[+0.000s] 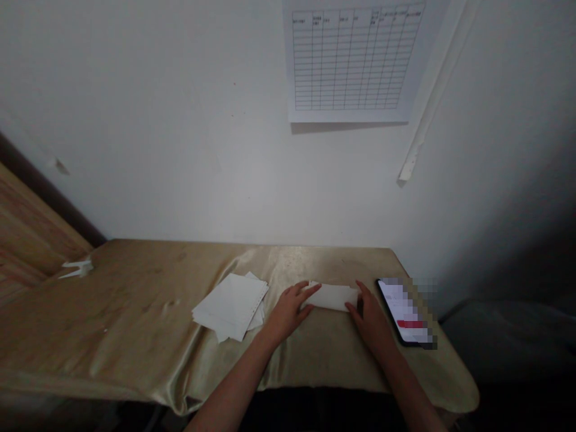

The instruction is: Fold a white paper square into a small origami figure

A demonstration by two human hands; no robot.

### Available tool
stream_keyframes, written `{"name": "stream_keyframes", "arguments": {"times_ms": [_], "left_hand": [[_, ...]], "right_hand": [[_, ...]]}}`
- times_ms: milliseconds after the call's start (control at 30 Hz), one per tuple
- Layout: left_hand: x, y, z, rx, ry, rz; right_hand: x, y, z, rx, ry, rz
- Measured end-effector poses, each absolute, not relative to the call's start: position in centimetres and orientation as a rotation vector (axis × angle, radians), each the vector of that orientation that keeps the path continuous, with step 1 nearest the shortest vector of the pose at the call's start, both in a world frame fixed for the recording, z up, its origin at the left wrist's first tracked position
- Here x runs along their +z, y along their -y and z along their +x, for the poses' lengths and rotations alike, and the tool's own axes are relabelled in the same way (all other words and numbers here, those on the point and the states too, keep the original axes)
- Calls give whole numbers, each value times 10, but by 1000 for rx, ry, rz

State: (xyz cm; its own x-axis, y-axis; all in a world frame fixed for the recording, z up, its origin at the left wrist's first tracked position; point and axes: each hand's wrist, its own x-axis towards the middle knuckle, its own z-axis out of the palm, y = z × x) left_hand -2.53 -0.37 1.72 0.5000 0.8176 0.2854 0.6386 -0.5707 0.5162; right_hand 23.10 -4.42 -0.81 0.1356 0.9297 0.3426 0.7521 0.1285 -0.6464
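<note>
A narrow white piece of paper (pixel 332 297), which looks folded over, lies crosswise in front of me on the cloth-covered table. My left hand (pixel 291 306) has its left end, the index finger reaching over the top and the thumb at the lower edge. At the right end, my right hand (pixel 368 313) holds the paper between thumb and fingers. To the left of my left hand is a loose stack of white sheets (pixel 231 305), with a row of small holes along one edge and corners sticking out unevenly.
A phone (pixel 405 318) with its screen lit, partly pixelated, lies right of my right hand. The gold tablecloth (pixel 144 306) has creases. White scraps (pixel 80 267) sit at the far left. A printed table sheet (pixel 351 66) hangs on the wall behind.
</note>
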Motion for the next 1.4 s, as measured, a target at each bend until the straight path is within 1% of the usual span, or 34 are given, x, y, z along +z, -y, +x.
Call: {"name": "stream_keyframes", "arguments": {"times_ms": [300, 567, 900, 1400], "left_hand": [[5, 1, -27, 777, -1243, 2463], [4, 0, -27, 746, -1304, 2566], [5, 1, -28, 692, -1336, 2595], [8, 2, -29, 760, -1310, 2613]], "right_hand": [[-8, 43, 233, 142, 1857, -1592], [-8, 44, 234, 50, 1910, -1605], [-13, 43, 235, -8, 1934, -1591], [-10, 42, 234, -75, 1968, -1582]]}}
